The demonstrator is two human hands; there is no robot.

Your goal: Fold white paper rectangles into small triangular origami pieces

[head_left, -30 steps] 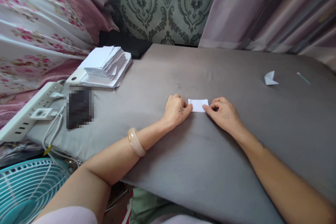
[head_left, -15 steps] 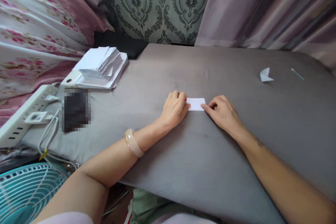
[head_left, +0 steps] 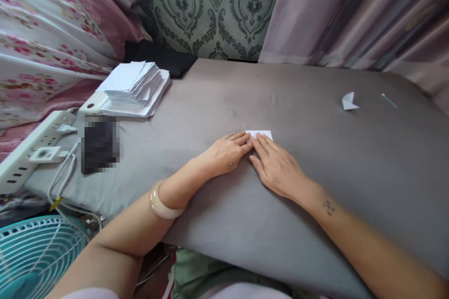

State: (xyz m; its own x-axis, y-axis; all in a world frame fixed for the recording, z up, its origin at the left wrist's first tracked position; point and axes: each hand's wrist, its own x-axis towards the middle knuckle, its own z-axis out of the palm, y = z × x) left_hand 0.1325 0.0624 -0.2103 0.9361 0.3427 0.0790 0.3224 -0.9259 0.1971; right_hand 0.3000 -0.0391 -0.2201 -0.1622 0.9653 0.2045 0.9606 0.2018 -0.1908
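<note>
A small white piece of paper [head_left: 262, 133] lies flat on the grey-covered surface, its near part hidden under my fingers. My right hand [head_left: 278, 166] rests over it, fingers stretched out and pressing on the paper, thumb spread toward me. At the paper's left edge, my left hand [head_left: 229, 152] lies low with its fingers extended and the tips touching the paper. The two hands meet at the fingertips. On my left forearm sits a pale bangle [head_left: 163, 203].
A folded white paper piece [head_left: 349, 101] and a thin green-and-white stick [head_left: 389, 100] lie at the right. Stacked white paper [head_left: 131, 88] stands at the left, near a power strip [head_left: 38, 149] with cables, a blurred dark object [head_left: 100, 145] and a turquoise fan [head_left: 38, 257].
My right hand has moved left and flattened across the paper, where earlier its thumb held the right edge. My left hand has lowered and its fingers have straightened.
</note>
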